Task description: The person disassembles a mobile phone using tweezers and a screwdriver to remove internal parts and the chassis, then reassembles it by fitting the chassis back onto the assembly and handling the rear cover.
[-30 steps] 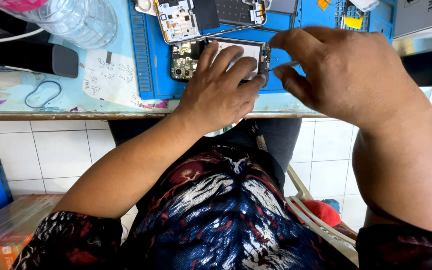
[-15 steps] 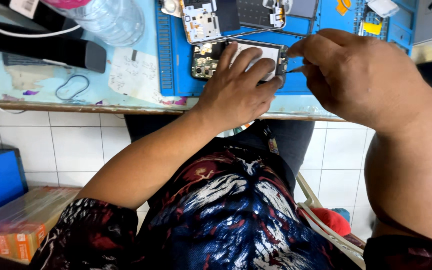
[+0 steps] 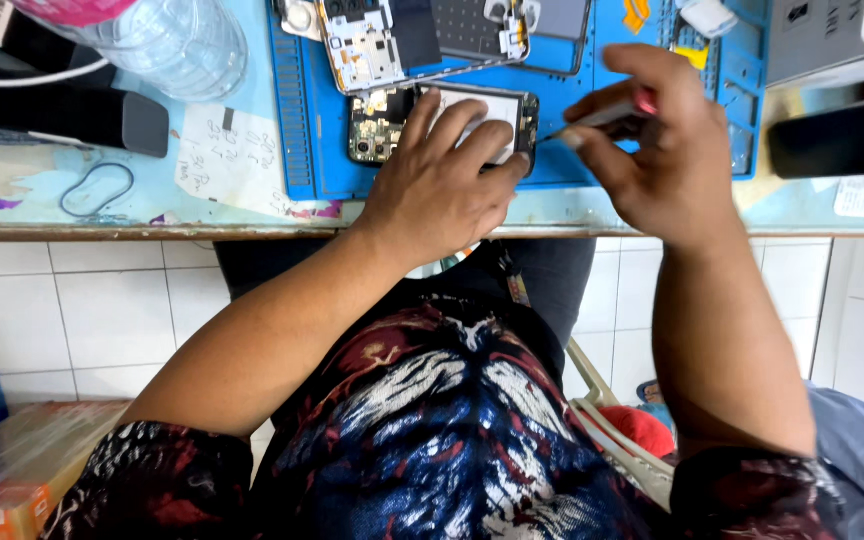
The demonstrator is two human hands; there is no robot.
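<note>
Your left hand lies flat, fingers spread, pressing opened phone onto blue work mat at upper centre of frame, so it cannot slide. Your right hand, grip pressed together, pinches thin tool, tip angled toward phone's right edge. Second dismantled phone lies just above.

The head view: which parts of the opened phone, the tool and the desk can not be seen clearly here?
- Opened phone: the left hand covers its middle.
- Tool: the right hand hides its handle; the tip is too small to identify.
- Second opened phone and plastic bottle: cut off by the top edge.
- Paper note: the writing is too small.
</note>
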